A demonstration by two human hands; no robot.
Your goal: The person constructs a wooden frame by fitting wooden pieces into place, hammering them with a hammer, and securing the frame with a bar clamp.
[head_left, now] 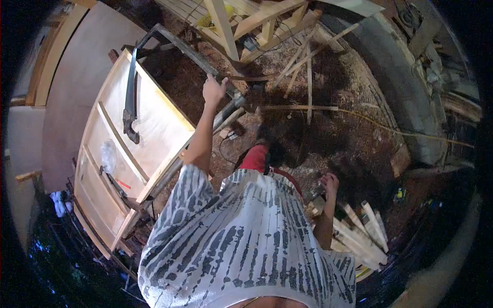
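Observation:
My left hand point(213, 91) is closed over a grey metal bar point(187, 53), part of a bent metal frame beside a wooden panel. My right hand point(329, 183) hangs low at my side with loosely curled fingers, and nothing shows in it. Left of the bar lies the framed wooden panel point(154, 100), pale with thin battens. On it rests a long dark tool point(130, 97) like a handsaw, its hooked end toward me. A clear plastic bag point(108, 156) and a small red strip point(122, 183) lie farther down the panel.
Cut wood pieces point(362, 233) are heaped near my right arm. Thin wooden sticks point(303, 64) lie crossed on the sawdust-strewn floor. A yellow cord point(377, 120) runs to the right. Ahead stands a timber structure point(257, 25); a grey slab-like surface point(395, 87) borders the right.

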